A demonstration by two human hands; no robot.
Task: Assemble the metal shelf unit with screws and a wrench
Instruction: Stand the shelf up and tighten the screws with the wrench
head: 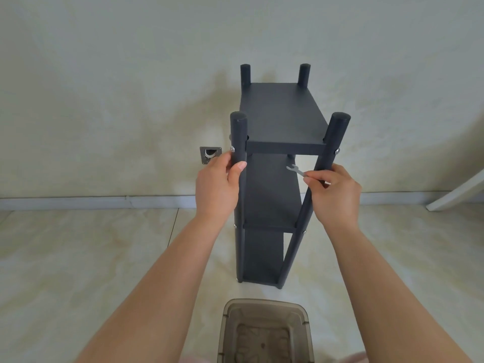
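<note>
The black metal shelf unit stands upright on the tiled floor in front of you, close to the wall, its three shelves set between four round posts. Your left hand grips the near left post just below a silver screw at the top shelf's corner. Your right hand pinches a small flat wrench between thumb and fingertips, beside the near right post, with its open end pointing in under the top shelf. Another screw shows on that right post. A translucent plastic bin sits on the floor nearest you. A small metal plate is fixed to the wall left of the unit.
</note>
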